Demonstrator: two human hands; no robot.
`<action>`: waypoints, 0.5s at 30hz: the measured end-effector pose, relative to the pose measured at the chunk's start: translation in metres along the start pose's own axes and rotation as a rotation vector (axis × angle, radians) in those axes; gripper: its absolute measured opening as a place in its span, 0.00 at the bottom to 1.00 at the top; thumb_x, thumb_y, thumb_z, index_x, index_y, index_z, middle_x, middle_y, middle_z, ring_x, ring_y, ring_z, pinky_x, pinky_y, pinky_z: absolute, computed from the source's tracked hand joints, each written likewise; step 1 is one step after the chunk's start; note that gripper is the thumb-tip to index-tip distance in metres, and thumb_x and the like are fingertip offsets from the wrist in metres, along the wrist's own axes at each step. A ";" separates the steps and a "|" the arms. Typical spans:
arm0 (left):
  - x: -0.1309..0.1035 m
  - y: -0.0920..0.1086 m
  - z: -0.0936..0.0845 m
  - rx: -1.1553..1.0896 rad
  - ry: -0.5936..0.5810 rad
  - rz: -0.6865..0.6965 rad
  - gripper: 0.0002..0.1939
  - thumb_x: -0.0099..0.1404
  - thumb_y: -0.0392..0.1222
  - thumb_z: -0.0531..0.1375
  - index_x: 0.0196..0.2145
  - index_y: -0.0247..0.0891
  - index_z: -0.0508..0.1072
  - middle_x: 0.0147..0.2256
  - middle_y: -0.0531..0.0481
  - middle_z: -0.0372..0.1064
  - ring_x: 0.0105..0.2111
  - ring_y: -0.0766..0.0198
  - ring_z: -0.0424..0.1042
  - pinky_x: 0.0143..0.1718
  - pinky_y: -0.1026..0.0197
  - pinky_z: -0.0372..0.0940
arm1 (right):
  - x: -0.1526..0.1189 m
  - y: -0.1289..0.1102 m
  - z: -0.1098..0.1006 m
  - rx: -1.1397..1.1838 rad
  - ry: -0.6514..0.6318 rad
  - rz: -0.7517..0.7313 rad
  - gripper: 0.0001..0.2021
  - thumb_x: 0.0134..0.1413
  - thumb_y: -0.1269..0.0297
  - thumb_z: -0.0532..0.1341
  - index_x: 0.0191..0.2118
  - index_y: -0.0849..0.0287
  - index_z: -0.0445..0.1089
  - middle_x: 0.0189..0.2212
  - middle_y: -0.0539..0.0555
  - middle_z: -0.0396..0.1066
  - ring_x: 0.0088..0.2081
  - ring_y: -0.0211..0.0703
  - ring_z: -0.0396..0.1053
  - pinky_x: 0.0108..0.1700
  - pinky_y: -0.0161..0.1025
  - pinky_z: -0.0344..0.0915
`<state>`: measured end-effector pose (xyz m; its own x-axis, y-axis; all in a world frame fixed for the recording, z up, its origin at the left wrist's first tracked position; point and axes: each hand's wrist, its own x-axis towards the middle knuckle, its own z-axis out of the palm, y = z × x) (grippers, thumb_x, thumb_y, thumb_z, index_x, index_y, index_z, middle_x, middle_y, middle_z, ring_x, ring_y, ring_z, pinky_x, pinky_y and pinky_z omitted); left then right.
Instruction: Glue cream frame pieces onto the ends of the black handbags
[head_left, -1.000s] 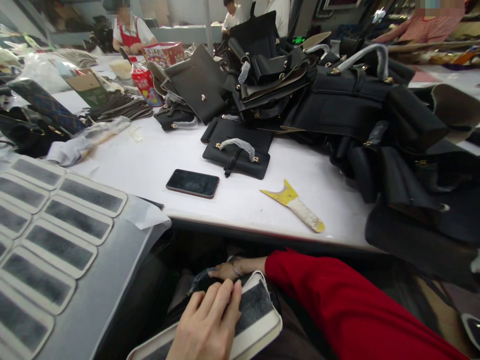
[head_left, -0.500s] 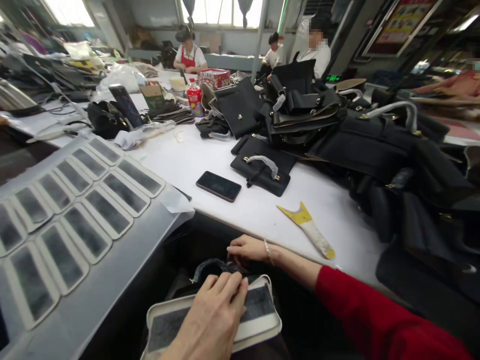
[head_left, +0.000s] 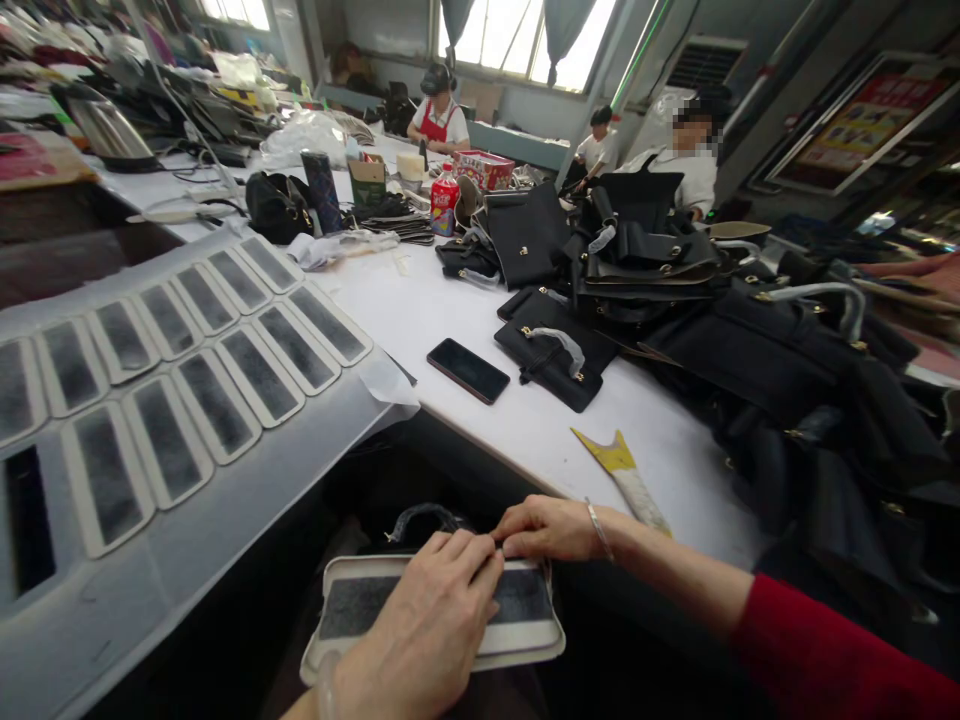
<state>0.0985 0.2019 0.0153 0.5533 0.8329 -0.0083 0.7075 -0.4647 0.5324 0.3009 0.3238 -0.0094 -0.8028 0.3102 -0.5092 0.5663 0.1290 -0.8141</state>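
While rows of flat, cream-rimmed rectangular panels with dark centre strips point(head_left: 256, 372) are laid out at the left on a smooth grey sheet point(head_left: 225, 522), a similar cream panel with a raised rim point(head_left: 360, 604) is held low, below the near edge of the white tabletop point(head_left: 420, 300). It is gripped by the left hand point(head_left: 427, 612), whose palm is laid across the dark strip and whose fingers are bent over the far edge. That edge is met by the bunched fingertips of the right hand point(head_left: 555, 528), just beside those of the left; whether the rim is pinched or only touched by them cannot be told.

For good work on this edge, the panel is best kept steady and level, with light, even pressure spread by the left palm so that the rim is not creased. The right fingertips are best worked close to the left ones, and the pale bangle point(head_left: 325, 685) is better kept off the surface.

Printing is carried by the red plastic bottle point(head_left: 443, 200), the red patterned cardboard box point(head_left: 486, 170) and, far right, the framed red-and-yellow poster point(head_left: 870, 130), but no brand or word can be read.
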 end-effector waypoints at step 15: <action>-0.059 -0.151 0.013 -1.043 0.017 -0.839 0.42 0.63 0.70 0.47 0.58 0.29 0.67 0.50 0.34 0.72 0.48 0.44 0.73 0.47 0.49 0.67 | 0.086 -0.033 0.042 -0.301 0.040 0.047 0.18 0.64 0.54 0.53 0.50 0.56 0.74 0.43 0.55 0.78 0.44 0.50 0.74 0.49 0.42 0.65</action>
<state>-0.0352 0.2194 -0.0762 0.1090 0.7586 -0.6424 0.1603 0.6244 0.7645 0.2056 0.3067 -0.0375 -0.7696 0.3584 -0.5285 0.6375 0.3846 -0.6675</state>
